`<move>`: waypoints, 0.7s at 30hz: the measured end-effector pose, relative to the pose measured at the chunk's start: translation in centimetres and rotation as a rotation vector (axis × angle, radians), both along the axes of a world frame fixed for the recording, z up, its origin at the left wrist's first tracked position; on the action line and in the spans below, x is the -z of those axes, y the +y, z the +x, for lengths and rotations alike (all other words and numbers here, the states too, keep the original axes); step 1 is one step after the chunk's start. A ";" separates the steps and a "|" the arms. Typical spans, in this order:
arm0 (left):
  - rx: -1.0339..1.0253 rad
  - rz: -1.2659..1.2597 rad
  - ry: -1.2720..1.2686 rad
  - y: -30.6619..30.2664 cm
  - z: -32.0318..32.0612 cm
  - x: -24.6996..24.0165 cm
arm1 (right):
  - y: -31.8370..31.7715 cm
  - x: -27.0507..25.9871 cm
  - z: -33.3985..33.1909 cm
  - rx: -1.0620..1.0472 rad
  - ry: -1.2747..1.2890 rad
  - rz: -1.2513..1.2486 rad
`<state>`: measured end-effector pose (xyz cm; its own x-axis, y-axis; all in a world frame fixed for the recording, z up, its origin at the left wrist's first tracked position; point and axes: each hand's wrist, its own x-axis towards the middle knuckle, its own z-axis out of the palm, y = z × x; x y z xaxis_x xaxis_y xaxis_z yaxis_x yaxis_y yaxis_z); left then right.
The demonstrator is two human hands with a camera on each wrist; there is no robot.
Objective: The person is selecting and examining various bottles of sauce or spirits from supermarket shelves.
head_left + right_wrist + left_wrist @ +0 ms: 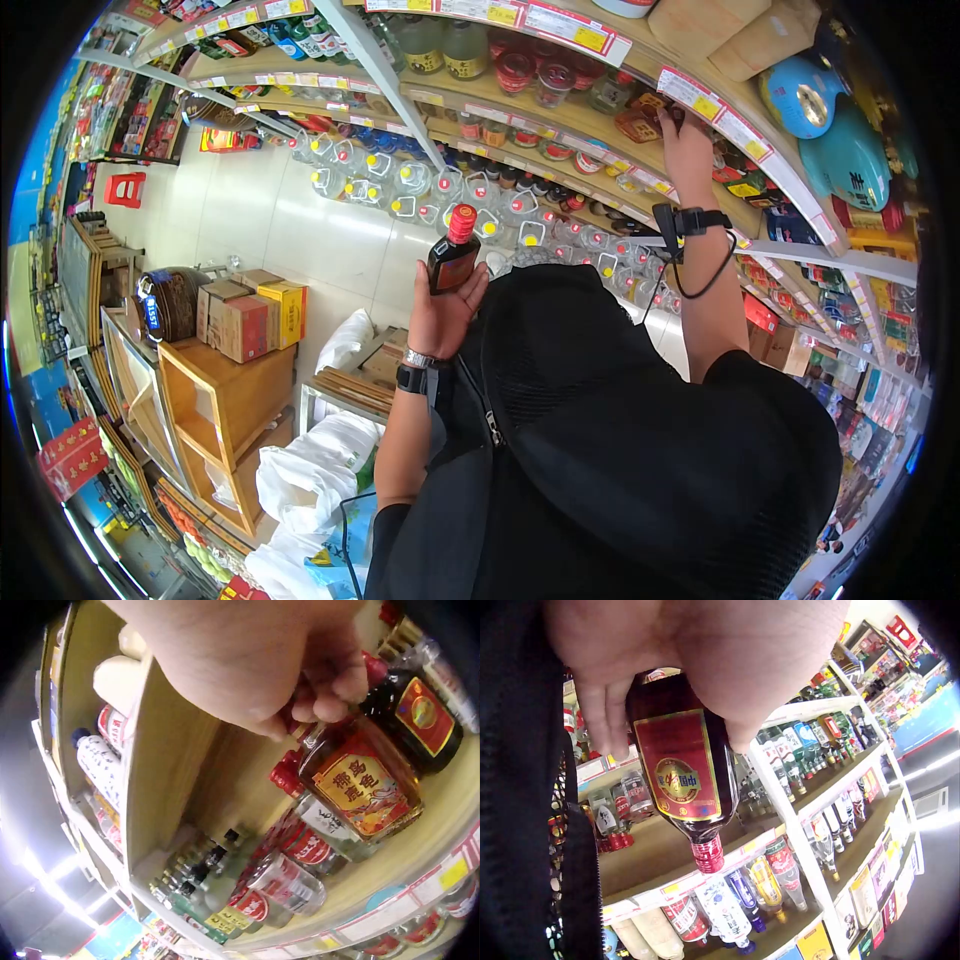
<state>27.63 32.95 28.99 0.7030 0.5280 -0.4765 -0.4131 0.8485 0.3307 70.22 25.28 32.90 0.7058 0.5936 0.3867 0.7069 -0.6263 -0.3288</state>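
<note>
A dark flat bottle [453,262] with a red cap and red label stands upright in my left hand [447,310], fingers and thumb around its lower part. In the left wrist view the same bottle [679,761] shows a gold-edged label. My right hand [688,150] reaches onto a shelf at the upper right. The right wrist view shows my right hand [262,660] with its fingers curled round the neck of an amber bottle [360,780] with a red and gold label. Beside that bottle stand a dark bottle [420,720] and a clear, red-capped bottle [322,825].
Shelf edges [560,30] with price tags run across the top. Large clear jugs [410,178] line the floor under the shelves. Cartons [235,318] sit on a wooden cabinet [225,385] at the left, with white plastic bags [310,470] nearby. Green-tinted bottles [225,885] stand farther along the shelf.
</note>
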 end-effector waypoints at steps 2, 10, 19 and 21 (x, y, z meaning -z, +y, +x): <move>-0.020 0.004 0.005 0.0 0.2 0.1 | 0.4 1.3 1.8 0.005 -0.028 -0.022; -0.031 -0.005 0.012 0.0 0.3 0.6 | 1.2 5.3 5.3 0.071 -0.071 -0.048; -0.055 -0.014 0.023 0.0 0.4 0.6 | 2.6 5.2 4.1 0.095 -0.089 0.012; -0.058 -0.006 0.023 0.1 0.5 0.7 | 2.9 5.6 4.6 0.144 -0.081 0.005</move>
